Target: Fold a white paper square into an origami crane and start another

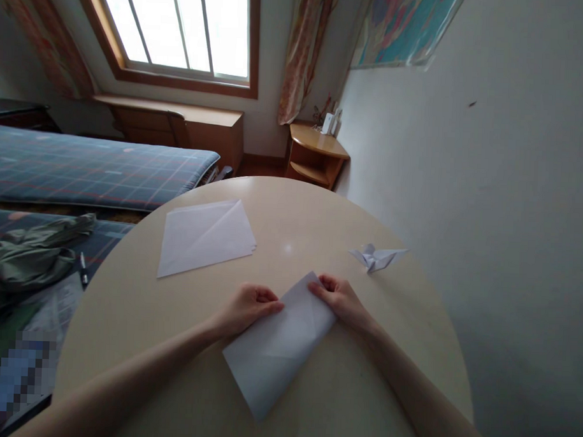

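A sheet of white paper [280, 345], folded into a rectangle with faint crease lines, lies slanted over the near part of the round table. My left hand [250, 308] pinches its upper left edge between thumb and curled fingers. At the top right corner my right hand [340, 298] grips the paper, thumb on top and fingers behind. To the right of that hand stands a folded white paper crane [375, 257]. A stack of white paper sheets [207, 236] with a diagonal crease rests farther back on the left.
The round cream table [292, 209] reaches close to the white wall [502, 207] on the right. Left of it are beds with plaid mattresses [92, 170], a crumpled grey-green cloth [36, 254] and a pen [84, 268]. A small corner shelf [318, 143] stands behind.
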Available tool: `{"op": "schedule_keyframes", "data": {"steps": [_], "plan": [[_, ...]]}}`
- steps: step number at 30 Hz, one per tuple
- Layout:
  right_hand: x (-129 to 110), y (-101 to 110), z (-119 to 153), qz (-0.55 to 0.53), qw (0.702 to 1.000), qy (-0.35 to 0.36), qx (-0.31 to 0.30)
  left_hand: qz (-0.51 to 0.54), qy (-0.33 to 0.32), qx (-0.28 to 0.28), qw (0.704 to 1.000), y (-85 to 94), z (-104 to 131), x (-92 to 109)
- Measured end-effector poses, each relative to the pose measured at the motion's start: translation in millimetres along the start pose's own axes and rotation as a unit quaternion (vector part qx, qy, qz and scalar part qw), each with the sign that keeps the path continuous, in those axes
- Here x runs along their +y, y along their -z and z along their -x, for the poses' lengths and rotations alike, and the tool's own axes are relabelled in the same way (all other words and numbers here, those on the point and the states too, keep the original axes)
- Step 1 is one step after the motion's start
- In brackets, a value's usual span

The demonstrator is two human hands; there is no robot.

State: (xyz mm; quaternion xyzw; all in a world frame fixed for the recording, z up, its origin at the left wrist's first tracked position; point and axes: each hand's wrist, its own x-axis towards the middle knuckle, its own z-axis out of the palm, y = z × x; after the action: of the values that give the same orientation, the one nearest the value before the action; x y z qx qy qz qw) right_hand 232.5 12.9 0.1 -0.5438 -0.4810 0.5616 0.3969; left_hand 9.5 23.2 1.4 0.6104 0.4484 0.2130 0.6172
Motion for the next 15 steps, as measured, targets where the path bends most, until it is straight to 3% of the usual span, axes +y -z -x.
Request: {"op": "schedule_keyframes", "data": {"steps": [15], "plan": [[-2.0, -4.1, 1.9, -0.010, 0.999, -0.002, 0.033, 0.074, 0.011, -0.043, 0.996, 3.2, -4.0, -5.5]]}}
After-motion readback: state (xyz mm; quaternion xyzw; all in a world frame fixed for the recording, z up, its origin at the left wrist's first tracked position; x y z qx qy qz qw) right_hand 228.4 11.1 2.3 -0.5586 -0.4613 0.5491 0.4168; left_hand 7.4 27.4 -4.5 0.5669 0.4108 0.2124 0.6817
